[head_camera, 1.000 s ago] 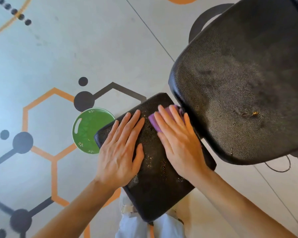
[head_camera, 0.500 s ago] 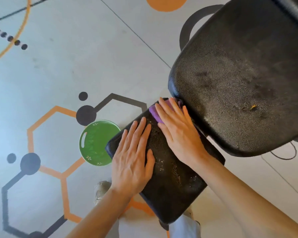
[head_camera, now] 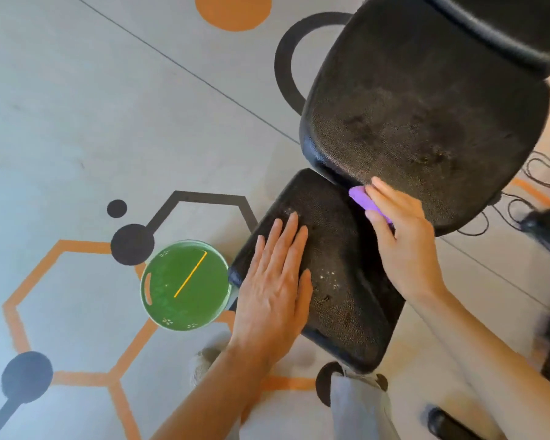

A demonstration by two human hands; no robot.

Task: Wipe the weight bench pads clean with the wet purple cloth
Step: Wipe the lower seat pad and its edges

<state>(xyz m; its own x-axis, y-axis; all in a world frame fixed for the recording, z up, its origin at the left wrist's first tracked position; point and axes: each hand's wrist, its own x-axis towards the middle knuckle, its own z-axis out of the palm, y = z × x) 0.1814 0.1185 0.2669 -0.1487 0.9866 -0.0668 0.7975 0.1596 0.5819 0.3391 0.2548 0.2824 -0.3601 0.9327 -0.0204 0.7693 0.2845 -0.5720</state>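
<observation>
The purple cloth (head_camera: pixel 367 202) is pinched in the right hand (head_camera: pixel 405 239) at the seat pad's (head_camera: pixel 340 281) far edge, braced by the flat, spread left hand (head_camera: pixel 275 287); a near-side sweep is called for next.

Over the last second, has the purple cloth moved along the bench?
Yes. The purple cloth under the right hand has slid off the middle of the small pad to its far corner, against the big pad.

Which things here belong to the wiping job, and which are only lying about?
Job: purple cloth, gripped by right hand; small pad, with left hand flat on it; large pad.
Lying about: green bowl; cables on floor.
</observation>
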